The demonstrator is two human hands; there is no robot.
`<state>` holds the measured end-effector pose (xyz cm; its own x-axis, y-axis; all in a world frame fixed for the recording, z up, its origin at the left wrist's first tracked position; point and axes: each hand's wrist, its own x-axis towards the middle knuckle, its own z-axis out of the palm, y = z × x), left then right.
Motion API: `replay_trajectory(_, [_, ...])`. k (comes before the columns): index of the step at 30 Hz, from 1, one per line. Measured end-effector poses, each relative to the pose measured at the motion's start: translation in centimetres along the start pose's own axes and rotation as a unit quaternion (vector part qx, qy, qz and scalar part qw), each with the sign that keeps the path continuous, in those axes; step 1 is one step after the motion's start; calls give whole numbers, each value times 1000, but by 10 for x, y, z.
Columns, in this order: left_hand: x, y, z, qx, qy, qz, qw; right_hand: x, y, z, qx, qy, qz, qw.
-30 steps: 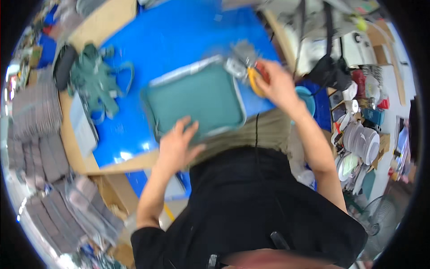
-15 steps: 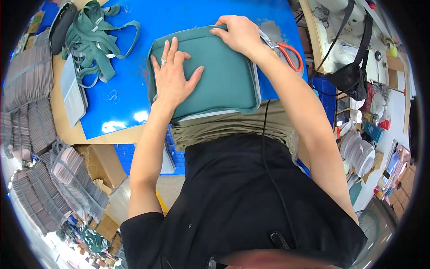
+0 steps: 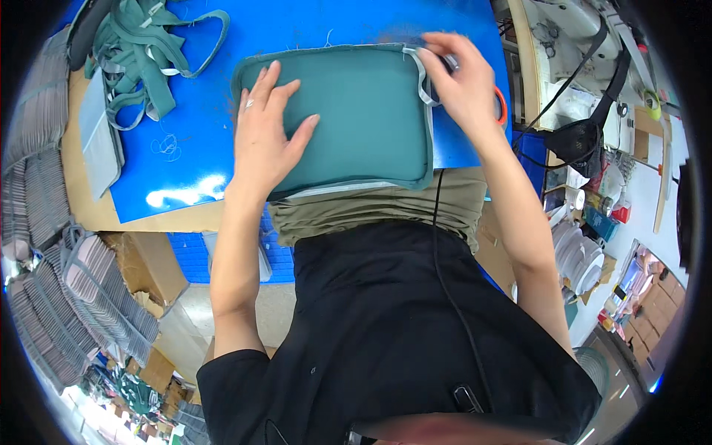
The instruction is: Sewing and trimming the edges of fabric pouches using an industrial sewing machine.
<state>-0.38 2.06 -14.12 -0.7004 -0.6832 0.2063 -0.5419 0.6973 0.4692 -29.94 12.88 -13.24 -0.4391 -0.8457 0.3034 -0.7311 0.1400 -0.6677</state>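
A teal padded rectangular fabric piece (image 3: pixel 348 119) with pale edging lies on the blue work surface (image 3: pixel 193 185). My left hand (image 3: pixel 263 133) rests on its left part, fingers spread and open. My right hand (image 3: pixel 463 89) is at the top right corner, its thumb and fingers closed on a narrow pale strip (image 3: pixel 421 85), which loops down along the right edge. Something dark under those fingers is too hidden to name. Red-handled scissors (image 3: pixel 502 105) lie partly hidden just right of my right hand.
Tangled teal straps (image 3: pixel 156 52), a grey panel (image 3: pixel 100 141) and loose threads (image 3: pixel 167 146) lie at the left, beside bundled grey stacks (image 3: pixel 44 126). A sewing machine (image 3: pixel 564 22) with a hanging black bag (image 3: pixel 575 144) stands at the right, near white reels (image 3: pixel 578 252).
My right hand has left the scissors, gone to the piece's top edge, then moved right to the corner, where the pale strip now hangs loose. My left hand has moved up on the piece.
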Motion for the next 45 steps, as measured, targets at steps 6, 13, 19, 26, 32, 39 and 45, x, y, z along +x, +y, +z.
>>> replay_trajectory(6, [-66, -29, -49, -3, 195, -57, 979, -69, 40, -53, -76, 74, 43, 993])
replay_trajectory(13, [-239, -140, -33, -181, 405, -379, 812, -99, 62, -62, -11, 74, 76, 994])
replay_trajectory(19, [-321, -185, 28, -22, 197, -466, 862, -79, 48, -45, 99, 41, 124, 986])
replay_trajectory(26, [-350, -232, 94, 108, -142, -444, 878, -74, 40, -50, 67, 5, 131, 989])
replay_trajectory(32, [-396, -196, 116, 156, -226, -527, 804, -80, 40, -61, 7, 30, 132, 991])
replay_trajectory(39, [-433, -207, 43, 37, -13, -509, 860, -67, 39, -56, 148, 37, 142, 978])
replay_trajectory(45, [-371, -113, -141, 61, 234, -482, 842, -54, -66, -40, 328, -80, 189, 922])
